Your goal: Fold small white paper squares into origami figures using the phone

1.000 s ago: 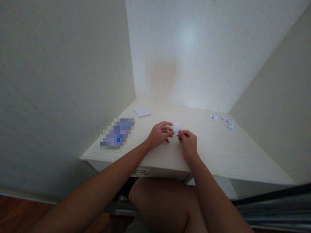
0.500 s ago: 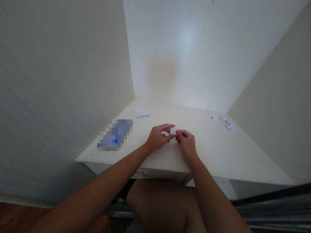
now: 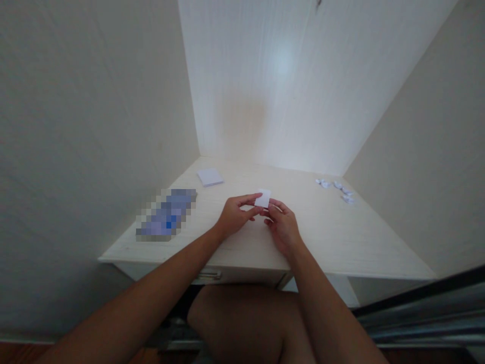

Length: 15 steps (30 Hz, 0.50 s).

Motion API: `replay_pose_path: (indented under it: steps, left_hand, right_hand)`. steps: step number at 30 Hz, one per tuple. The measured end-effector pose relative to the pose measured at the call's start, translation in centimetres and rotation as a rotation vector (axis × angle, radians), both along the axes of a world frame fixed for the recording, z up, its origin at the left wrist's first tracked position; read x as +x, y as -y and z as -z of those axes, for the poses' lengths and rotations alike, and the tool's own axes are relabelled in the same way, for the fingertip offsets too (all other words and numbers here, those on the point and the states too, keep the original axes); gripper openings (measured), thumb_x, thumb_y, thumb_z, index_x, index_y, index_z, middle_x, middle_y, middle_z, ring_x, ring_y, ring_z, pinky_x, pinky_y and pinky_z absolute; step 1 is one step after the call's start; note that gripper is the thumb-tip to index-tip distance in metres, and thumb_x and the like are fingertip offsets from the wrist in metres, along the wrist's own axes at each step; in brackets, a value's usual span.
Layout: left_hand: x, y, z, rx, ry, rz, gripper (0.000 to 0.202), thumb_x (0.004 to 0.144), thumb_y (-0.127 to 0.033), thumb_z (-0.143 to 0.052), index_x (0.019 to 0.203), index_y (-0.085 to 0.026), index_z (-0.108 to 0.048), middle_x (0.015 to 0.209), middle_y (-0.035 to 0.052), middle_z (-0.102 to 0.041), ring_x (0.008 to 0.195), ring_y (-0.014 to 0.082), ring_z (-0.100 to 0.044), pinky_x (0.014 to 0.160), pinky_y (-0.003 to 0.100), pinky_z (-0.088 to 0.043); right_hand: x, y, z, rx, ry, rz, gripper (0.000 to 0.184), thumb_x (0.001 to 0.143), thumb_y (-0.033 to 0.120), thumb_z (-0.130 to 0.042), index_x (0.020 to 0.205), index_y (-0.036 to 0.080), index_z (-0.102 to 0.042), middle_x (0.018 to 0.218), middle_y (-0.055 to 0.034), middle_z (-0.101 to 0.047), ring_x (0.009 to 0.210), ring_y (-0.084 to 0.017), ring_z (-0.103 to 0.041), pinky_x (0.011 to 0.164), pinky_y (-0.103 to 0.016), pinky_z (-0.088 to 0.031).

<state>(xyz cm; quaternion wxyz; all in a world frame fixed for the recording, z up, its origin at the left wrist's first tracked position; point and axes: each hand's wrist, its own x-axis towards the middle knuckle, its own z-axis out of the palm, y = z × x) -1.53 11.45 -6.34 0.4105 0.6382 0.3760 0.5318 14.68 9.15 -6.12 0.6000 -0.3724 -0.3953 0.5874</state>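
A small white piece of paper (image 3: 263, 198) is held up between my two hands, above the middle of the pale tabletop (image 3: 333, 237). My left hand (image 3: 235, 215) pinches its left side, fingers stretched along the back and thumb at the lower edge. On the paper's right side, my right hand (image 3: 282, 222) has its thumb and fingertips closed at the lower right corner. Its remaining fingers are curled below. Any fold in the paper is too small to make out.
A stack of white square paper (image 3: 210, 177) lies at the back left. Nearer on the left is a blurred-out bluish item (image 3: 166, 215). Several small crumpled or folded white paper pieces (image 3: 346, 199) sit at the back right. Walls enclose the desk on three sides.
The view has shifted slightly, so the scene sits further left. My right hand's fingers have opened a little and shifted along the paper, which now shows more of its face.
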Motion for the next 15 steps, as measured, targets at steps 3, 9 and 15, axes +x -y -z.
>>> replay_pose_path:
  steps: [3, 9, 15]
  left_hand:
    - [0.0, 0.08, -0.16, -0.013, 0.029, 0.011, 0.059, 0.078, -0.037, -0.081, 0.132, -0.015, -0.068, 0.106, 0.01, -0.077, 0.081, 0.0209, -0.074, 0.06, 0.029, -0.064]
    - [-0.14, 0.02, -0.16, -0.025, 0.075, 0.006, 0.06, 0.077, -0.038, -0.082, 0.132, -0.016, -0.067, 0.109, 0.01, -0.077, 0.083, 0.0212, -0.073, 0.062, 0.031, -0.064]
    - [0.06, 0.32, -0.42, -0.115, 0.165, 0.047, 0.066, 0.076, -0.032, -0.083, 0.136, -0.015, -0.063, 0.105, 0.0094, -0.078, 0.083, 0.0187, -0.072, 0.061, 0.027, -0.061]
  right_hand:
    - [-0.02, 0.2, -0.18, 0.003, -0.046, -0.051, 0.031, 0.073, 0.035, -0.079, 0.1, 0.024, -0.07, 0.093, -0.0045, -0.077, 0.083, -0.019, -0.071, 0.065, -0.028, -0.045]
    - [-0.04, 0.3, -0.29, 0.039, -0.004, -0.06, 0.033, 0.072, 0.037, -0.081, 0.102, 0.025, -0.071, 0.097, -0.0057, -0.078, 0.092, -0.022, -0.073, 0.07, -0.031, -0.048]
    - [-0.29, 0.21, 0.07, 0.024, 0.043, -0.004, 0.035, 0.072, 0.037, -0.081, 0.103, 0.024, -0.071, 0.097, -0.0055, -0.078, 0.089, -0.021, -0.073, 0.069, -0.03, -0.048]
